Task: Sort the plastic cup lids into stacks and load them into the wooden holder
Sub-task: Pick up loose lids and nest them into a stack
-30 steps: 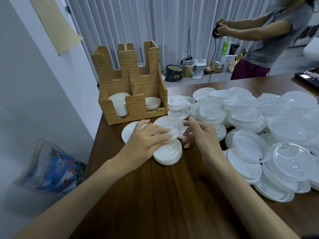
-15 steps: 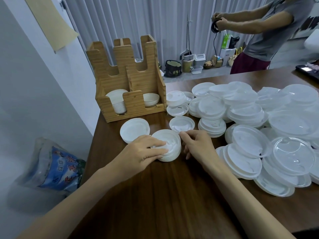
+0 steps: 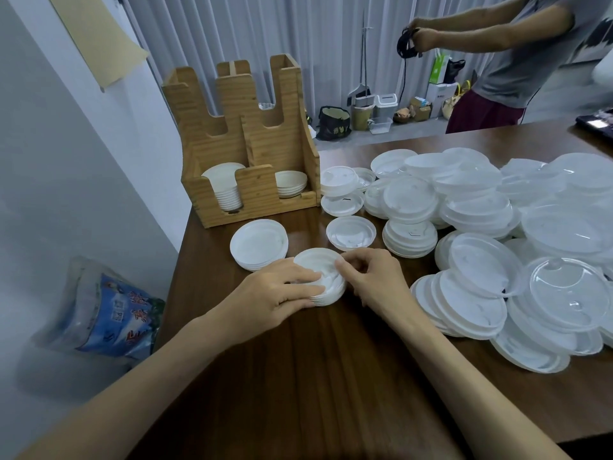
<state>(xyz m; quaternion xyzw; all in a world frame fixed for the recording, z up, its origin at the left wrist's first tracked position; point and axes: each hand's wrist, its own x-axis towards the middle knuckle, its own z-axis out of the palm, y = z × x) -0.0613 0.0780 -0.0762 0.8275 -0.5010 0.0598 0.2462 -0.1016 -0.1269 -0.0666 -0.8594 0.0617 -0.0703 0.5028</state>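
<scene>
A small stack of white lids (image 3: pixel 323 275) lies on the brown table (image 3: pixel 331 376) in front of me. My left hand (image 3: pixel 275 293) holds its left side, fingers laid over the top and along the edge. My right hand (image 3: pixel 374 277) pinches its right rim with curled fingers. The wooden holder (image 3: pixel 252 194) stands at the table's back left; its front left slot has a tall lid stack (image 3: pixel 227 194) and its front right slot a few lids (image 3: pixel 290 184). Another white stack (image 3: pixel 258 244) and a single lid (image 3: pixel 351 232) lie between.
A wide heap of larger white and clear lids (image 3: pixel 497 234) covers the right half of the table. A person (image 3: pixel 517 61) stands behind the far edge holding a black cable. A blue printed plastic bag (image 3: pixel 106 310) sits on the floor at left.
The lid held above the stack a second ago now rests on it. Both hands have closed in on the stack's sides, and the view has shifted a little.
</scene>
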